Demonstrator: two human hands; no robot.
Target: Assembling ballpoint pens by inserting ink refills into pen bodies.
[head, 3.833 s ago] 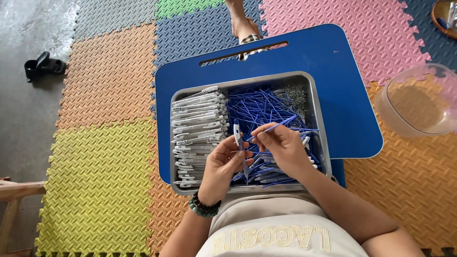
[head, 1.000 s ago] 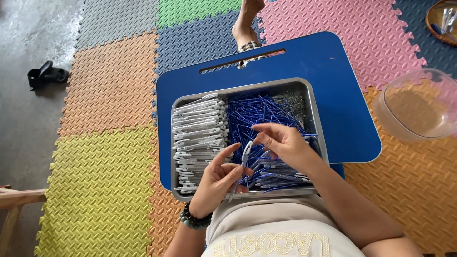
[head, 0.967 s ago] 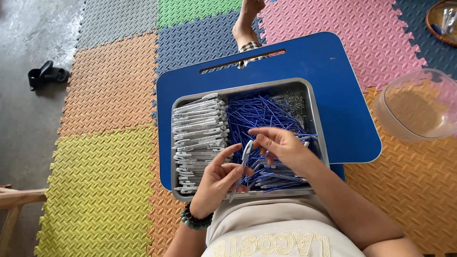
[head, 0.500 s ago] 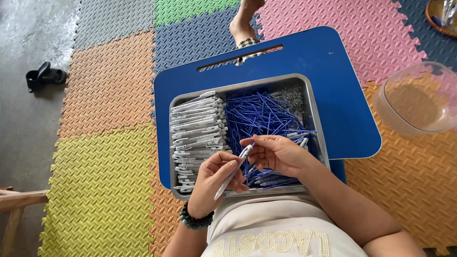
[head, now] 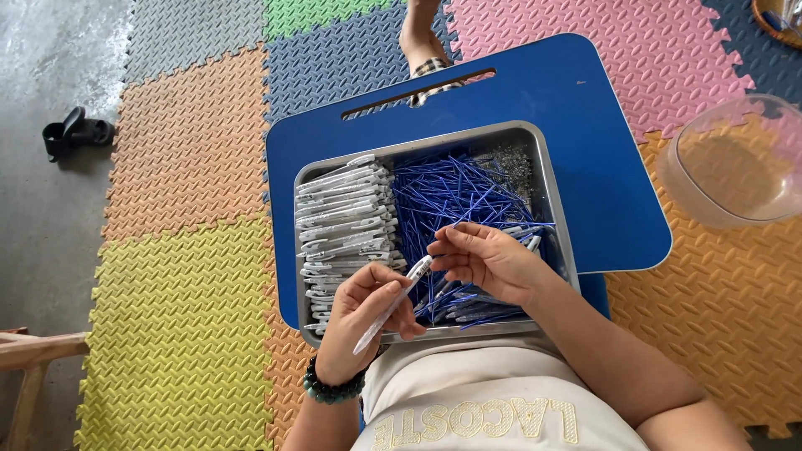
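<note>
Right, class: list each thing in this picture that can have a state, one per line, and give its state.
left hand: closed around a white pen barrel, held slanted
right hand: fingertips pinching at the barrel's top end
metal tray: filled, resting on the blue lap desk
white barrels: stacked in rows, left side of tray
blue refills: loose heap, right side
clear plastic bowl: upright on mat, looks empty
</note>
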